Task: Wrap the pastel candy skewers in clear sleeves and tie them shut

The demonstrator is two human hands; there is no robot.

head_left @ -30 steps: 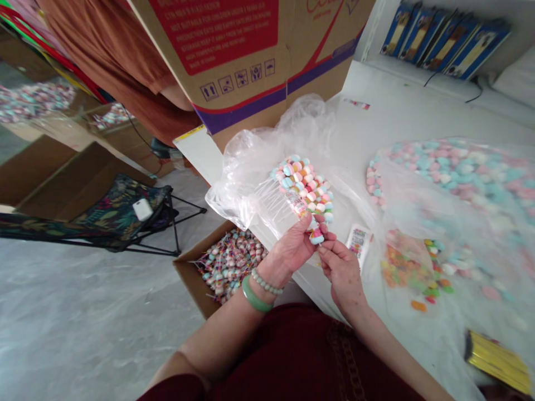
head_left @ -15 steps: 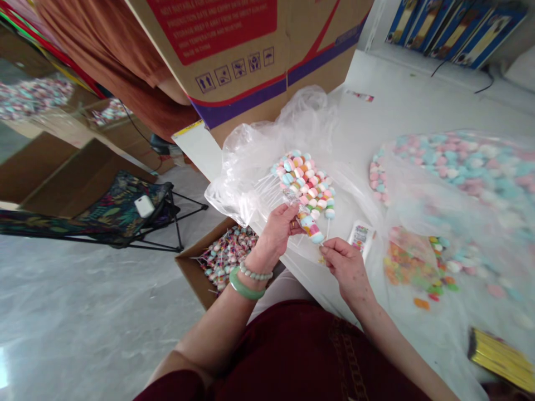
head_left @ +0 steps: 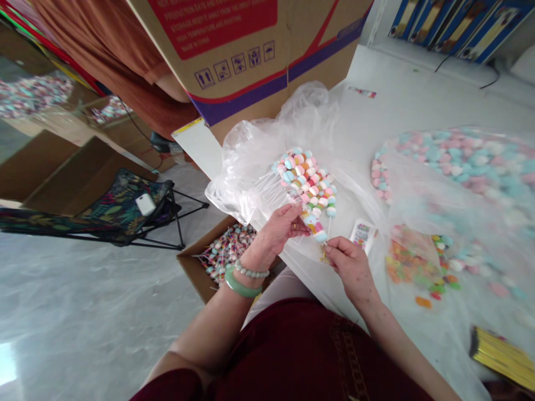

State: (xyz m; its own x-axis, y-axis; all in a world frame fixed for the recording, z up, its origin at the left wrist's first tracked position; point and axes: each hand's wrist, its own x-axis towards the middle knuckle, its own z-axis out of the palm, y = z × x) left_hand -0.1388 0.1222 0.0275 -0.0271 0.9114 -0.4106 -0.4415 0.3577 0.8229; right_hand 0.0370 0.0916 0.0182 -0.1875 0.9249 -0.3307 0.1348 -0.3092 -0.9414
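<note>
My left hand [head_left: 285, 224] is closed on a marshmallow skewer [head_left: 316, 229] in a clear wrapper, gripping the wrapped candy from its left side. At the skewer's lower right end, my right hand [head_left: 349, 262] pinches the gathered wrapper and stick, where a small gold twist tie [head_left: 324, 256] shows. The exact grip of the right fingertips is partly hidden. Just beyond both hands lies a pile of unwrapped marshmallow skewers [head_left: 307, 177], white sticks pointing left, on a clear plastic bag [head_left: 240, 150].
A big carton [head_left: 246, 106] stands behind the pile. On the right are bagged marshmallows [head_left: 472, 150], gummy candies [head_left: 412, 262], a small label packet [head_left: 361, 235] and gold ties [head_left: 501, 356]. Below left, an open box [head_left: 200, 278] holds wrapped skewers. Another person's orange-brown clothing [head_left: 112, 50] shows behind.
Both hands have shifted slightly right with the wrapped skewer. The right fingers still pinch its lower end, and the gold tie hangs there a little more visibly.
</note>
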